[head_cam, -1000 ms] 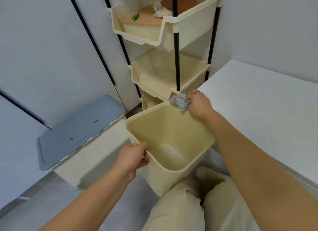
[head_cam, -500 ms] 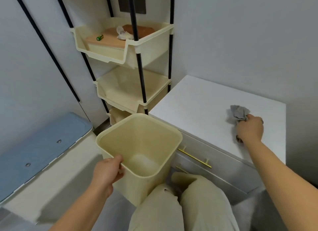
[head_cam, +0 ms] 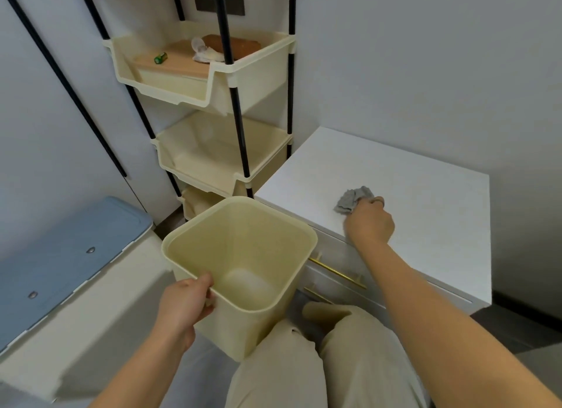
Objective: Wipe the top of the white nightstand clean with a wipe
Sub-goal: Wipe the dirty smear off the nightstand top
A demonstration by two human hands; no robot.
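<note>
Low in the frame, left hand [head_cam: 185,304] gripping the near rim of the cream bin [head_cam: 194,255], thumb inside, fingers curled outside. Right of centre, right hand [head_cam: 369,223] closed round the crumpled grey wipe [head_cam: 351,199], pressing it on the white nightstand top [head_cam: 410,170] near the front edge. Judged as in the middle of wiping: no crumbs or marks visible, yet the far part probably not passed. Dust on white impossible to make out. Right fingertips hidden under the hand; drawer fronts partly covered by arm and knees. Farther, upper centre, cream shelf rack [head_cam: 225,170].
</note>
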